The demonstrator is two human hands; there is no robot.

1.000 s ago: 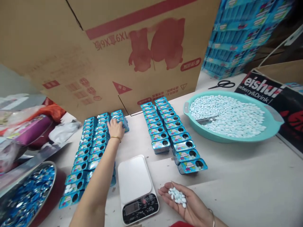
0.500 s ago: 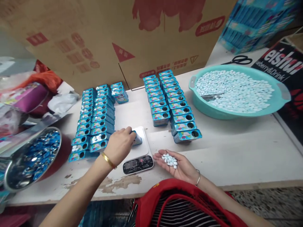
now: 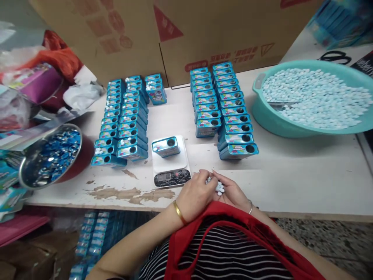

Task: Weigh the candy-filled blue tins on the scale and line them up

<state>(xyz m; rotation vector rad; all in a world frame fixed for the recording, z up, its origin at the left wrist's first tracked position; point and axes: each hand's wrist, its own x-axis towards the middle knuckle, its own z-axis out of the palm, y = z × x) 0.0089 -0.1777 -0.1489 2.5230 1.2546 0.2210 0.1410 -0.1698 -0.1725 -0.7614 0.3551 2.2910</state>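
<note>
Candies (image 3: 220, 189), pale blue, sit loose in the person's right hand (image 3: 231, 190) in the head view. That hand is palm up, cupped around the small heap, in front of the red apron (image 3: 192, 229), just above the table's near edge. Left hand (image 3: 196, 194) is on top of it, fingers bent down into the palm, touching the heap. Can't tell from where I stand whether those fingertips have a candy pinched; left knuckles block part of the pile. Gold bracelet (image 3: 178, 212) on left wrist, thin bangle (image 3: 251, 207) on right.

Kitchen scale (image 3: 175, 161) is just beyond the left hand, black panel nearest the person. One blue candy tin (image 3: 166, 148) stands upright on its platform, dark round opening facing up. Readout too small to trust.

Left block of tins (image 3: 132, 137): two long rows plus a short third, candies showing at several openings. Right block of tins (image 3: 217, 111): two rows, dark openings visible on the nearer ones.

Turquoise basin (image 3: 279, 126) at far right holds a broad spread of the same candies, with a flat metal scoop (image 3: 281, 104) lying in it. Scissors (image 3: 335, 57) behind. Red bowl (image 3: 85, 158) on the opposite side, full of shiny blue pieces. Cardboard box (image 3: 227, 27) behind the tins.
</note>
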